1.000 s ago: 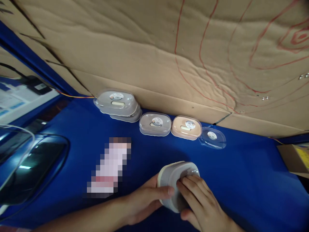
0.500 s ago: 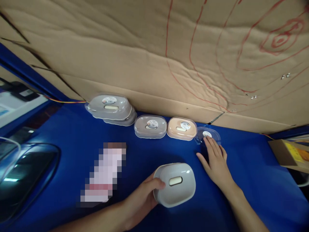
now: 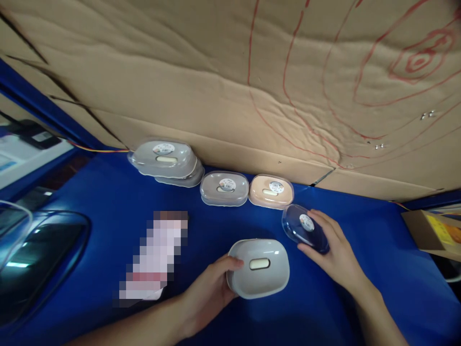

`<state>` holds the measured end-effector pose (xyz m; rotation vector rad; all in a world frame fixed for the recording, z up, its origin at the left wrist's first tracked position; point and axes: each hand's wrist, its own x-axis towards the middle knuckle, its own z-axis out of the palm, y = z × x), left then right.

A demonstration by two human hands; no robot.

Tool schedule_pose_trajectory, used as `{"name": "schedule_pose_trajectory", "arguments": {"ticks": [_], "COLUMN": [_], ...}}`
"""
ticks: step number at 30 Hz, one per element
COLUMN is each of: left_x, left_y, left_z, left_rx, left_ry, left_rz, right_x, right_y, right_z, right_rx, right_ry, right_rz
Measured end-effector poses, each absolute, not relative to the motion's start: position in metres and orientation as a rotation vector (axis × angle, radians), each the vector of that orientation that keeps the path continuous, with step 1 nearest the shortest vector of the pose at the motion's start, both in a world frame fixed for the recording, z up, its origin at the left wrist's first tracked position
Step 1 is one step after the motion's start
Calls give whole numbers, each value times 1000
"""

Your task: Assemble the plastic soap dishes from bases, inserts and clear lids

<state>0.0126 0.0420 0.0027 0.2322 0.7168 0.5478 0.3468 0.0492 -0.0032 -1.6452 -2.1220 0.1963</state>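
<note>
In my left hand [image 3: 216, 283] is a grey soap dish [image 3: 266, 281], gripped at its left edge with the thumb over the rim. A cream oblong piece [image 3: 260, 264] shows in the dish's middle. My right hand [image 3: 334, 250] closes round a clear plastic lid [image 3: 295, 226] with a round white sticker [image 3: 307, 222], thumb on the near side and fingers on the far side. The lid is tilted and to the right of the grey dish, apart from it. Behind them stand a lidded peach soap dish [image 3: 266, 199] and a lidded grey soap dish [image 3: 212, 192].
Stacked lidded grey dishes [image 3: 144, 161] stand at the back left against a cardboard wall [image 3: 180, 86]. A blurred-out flat object [image 3: 154, 259] lies on the blue table [image 3: 201, 240]. At far left are a dark device [image 3: 46, 259] and cables; at right, a cardboard box [image 3: 421, 230].
My right hand has taken hold of the clear lid, lifted it off the table and brought it nearer. The grey dish in my left hand has shifted slightly up and left.
</note>
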Motion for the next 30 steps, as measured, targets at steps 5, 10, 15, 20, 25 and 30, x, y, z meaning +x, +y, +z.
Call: {"name": "schedule_pose_trajectory", "arguments": {"ticks": [5, 10, 15, 20, 25, 30], "left_x": [14, 16, 15, 13, 13, 14], "left_y": [41, 40, 39, 36, 36, 36], "left_z": [-1, -4, -7, -8, -4, -3], "left_rx": [242, 233, 233, 330, 426, 486], "left_ry": [666, 593, 542, 506, 512, 509], "left_rz": [550, 562, 554, 548, 544, 524], "right_x": [302, 278, 273, 273, 275, 278], "right_y": [25, 14, 14, 12, 13, 15], "right_z": [5, 0, -3, -5, -5, -4], "right_rx": [-1282, -1141, -1130, -1138, -1123, -1106], "right_ry": [-2347, -2420, -2405, -2373, -2361, -2373], "right_rz": [343, 330, 316, 348, 380, 394]}}
